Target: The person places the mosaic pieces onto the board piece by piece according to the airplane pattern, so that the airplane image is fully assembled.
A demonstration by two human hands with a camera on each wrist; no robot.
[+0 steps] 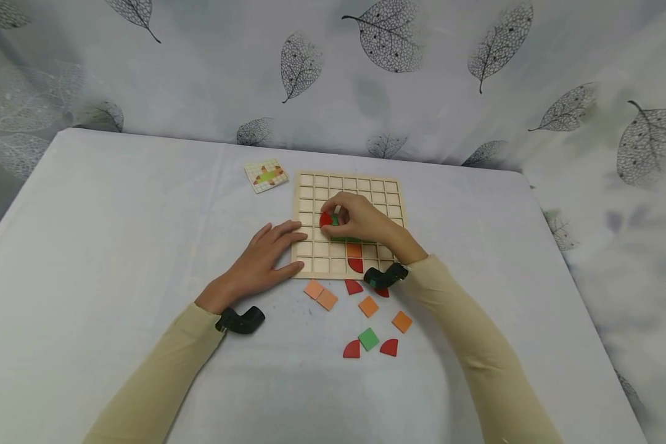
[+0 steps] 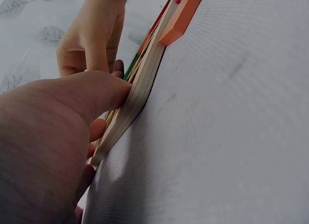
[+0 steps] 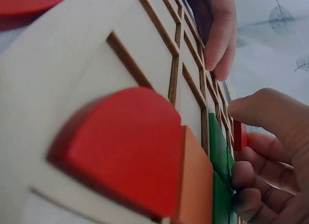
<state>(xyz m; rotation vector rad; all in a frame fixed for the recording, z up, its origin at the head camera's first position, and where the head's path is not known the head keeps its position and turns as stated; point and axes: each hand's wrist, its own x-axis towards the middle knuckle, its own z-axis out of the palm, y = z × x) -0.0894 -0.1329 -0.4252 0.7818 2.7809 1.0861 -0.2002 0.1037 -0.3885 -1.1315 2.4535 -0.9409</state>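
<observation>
My right hand [image 1: 363, 219] pinches a red quarter-circle tile [image 1: 325, 220] over the left-middle cells of a wooden grid board [image 1: 305, 250]. In the right wrist view, that red tile [image 3: 240, 135] stands between thumb and fingers. Green tiles [image 3: 219, 156] lie in the grid beneath the hand, partly hidden by it. Below them sit an orange square tile [image 1: 354, 250] and another red quarter-circle [image 1: 356, 265]. My left hand [image 1: 263, 256] rests at the board's left edge with fingers extended; its thumb [image 2: 113, 91] touches the rim in the left wrist view.
A small pattern card [image 1: 266, 176] lies behind the board's left corner. In front of the board are several loose tiles: orange squares [image 1: 369, 306], a green square [image 1: 369, 339] and red quarter-circles [image 1: 389, 348]. A white cloth [image 1: 144, 203] covers the table.
</observation>
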